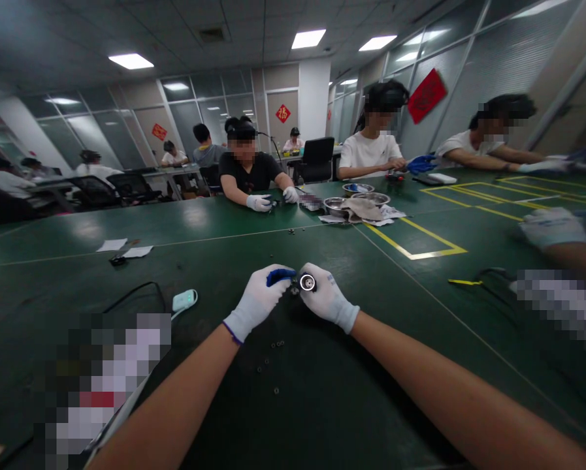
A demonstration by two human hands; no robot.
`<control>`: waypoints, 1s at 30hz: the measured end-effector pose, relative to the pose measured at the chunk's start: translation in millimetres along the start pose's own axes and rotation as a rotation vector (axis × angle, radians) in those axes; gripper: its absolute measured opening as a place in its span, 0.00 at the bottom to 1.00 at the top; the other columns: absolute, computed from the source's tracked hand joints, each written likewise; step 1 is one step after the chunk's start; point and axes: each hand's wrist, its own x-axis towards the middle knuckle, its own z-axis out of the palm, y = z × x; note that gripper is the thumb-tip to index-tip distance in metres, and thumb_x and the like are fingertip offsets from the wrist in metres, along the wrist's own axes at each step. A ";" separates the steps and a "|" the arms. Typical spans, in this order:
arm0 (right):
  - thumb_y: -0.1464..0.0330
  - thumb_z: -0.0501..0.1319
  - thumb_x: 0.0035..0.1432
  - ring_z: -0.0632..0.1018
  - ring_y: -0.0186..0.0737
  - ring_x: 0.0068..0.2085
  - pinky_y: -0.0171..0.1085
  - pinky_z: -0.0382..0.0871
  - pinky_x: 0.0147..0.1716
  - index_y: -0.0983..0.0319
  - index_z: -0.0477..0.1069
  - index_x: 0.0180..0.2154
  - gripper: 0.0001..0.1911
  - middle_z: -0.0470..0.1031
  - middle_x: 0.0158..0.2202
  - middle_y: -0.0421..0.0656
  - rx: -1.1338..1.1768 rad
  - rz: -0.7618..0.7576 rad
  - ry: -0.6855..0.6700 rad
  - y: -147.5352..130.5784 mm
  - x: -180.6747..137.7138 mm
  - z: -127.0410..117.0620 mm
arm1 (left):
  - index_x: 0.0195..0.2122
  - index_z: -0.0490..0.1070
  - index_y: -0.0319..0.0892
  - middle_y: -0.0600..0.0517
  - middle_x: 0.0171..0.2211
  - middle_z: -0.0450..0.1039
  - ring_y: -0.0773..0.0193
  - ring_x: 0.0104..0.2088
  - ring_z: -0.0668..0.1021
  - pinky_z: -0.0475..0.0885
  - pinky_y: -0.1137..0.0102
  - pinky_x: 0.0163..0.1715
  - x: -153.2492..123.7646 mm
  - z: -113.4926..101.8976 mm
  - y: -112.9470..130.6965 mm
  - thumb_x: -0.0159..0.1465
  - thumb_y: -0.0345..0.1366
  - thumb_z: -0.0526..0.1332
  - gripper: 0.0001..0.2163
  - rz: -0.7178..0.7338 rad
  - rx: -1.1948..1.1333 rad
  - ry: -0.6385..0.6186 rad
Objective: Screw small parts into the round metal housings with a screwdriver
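Over the green table (pixel 204 405), both of my gloved hands meet near the middle of the view. My right hand (pixel 325 297) is closed round a dark cylindrical part (pixel 307 282) whose round end, with a bright ring, faces me. Close to it on the left, my left hand (pixel 263 297) has its blue-palmed fingers bent together, their tips at small dark metal pieces (pixel 294 287) beside the cylinder. Whatever those fingertips hold is too small to name. Several small nuts or rings (pixel 277 344) lie on the table below my hands.
A pale blue device (pixel 185 299) with a cable lies to the left. Papers (pixel 137 252) are further back. Metal bowls (pixel 336 207) and a cloth (pixel 364 209) stand beyond my hands. A co-worker's gloved hand (pixel 552 228) reaches in at right; another person (pixel 248 166) works opposite.
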 end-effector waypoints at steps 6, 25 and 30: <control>0.74 0.61 0.51 0.69 0.36 0.29 0.36 0.61 0.28 0.58 0.61 0.26 0.10 0.66 0.28 0.38 0.010 -0.047 -0.063 -2.3 0.9 -0.8 | 0.44 0.80 0.42 0.48 0.44 0.82 0.56 0.47 0.82 0.77 0.57 0.55 -10.6 2.1 22.9 0.62 0.28 0.67 0.09 0.088 0.077 -0.056; 0.78 0.61 0.51 0.72 0.38 0.32 0.37 0.65 0.32 0.59 0.64 0.28 0.09 0.67 0.32 0.40 0.008 -0.091 -0.200 -6.5 -1.7 1.5 | 0.35 0.83 0.44 0.49 0.40 0.73 0.57 0.43 0.77 0.77 0.59 0.49 -13.2 3.7 27.5 0.65 0.33 0.67 0.04 0.205 0.493 -0.110; 0.78 0.61 0.51 0.72 0.38 0.32 0.37 0.65 0.32 0.59 0.65 0.27 0.09 0.68 0.32 0.40 0.013 -0.099 -0.224 -7.9 -3.7 -0.6 | 0.38 0.83 0.45 0.48 0.41 0.74 0.57 0.45 0.77 0.76 0.60 0.49 -13.0 1.8 23.4 0.66 0.32 0.65 0.05 0.278 0.527 -0.173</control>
